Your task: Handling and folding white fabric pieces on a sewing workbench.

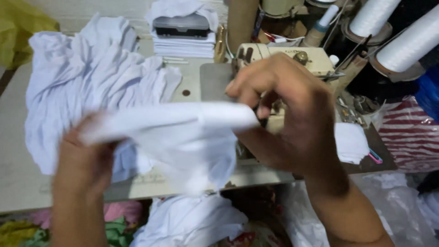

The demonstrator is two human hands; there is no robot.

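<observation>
Both my hands hold up a piece of white fabric point(183, 132) above the near edge of a sewing table point(18, 174). My left hand point(84, 160) grips its left end from below. My right hand point(292, 110) pinches its right end, fingers curled over the folded edge. The cloth sags in the middle and is blurred by motion. Behind my right hand stands a cream sewing machine point(283, 55), partly hidden by it.
A big heap of white cloth point(87, 77) lies on the table's left. A stack of folded white pieces with a grey box on top point(183, 36) sits at the back. White thread cones point(402, 41) stand at right. More white and coloured fabric point(187, 219) lies below the table.
</observation>
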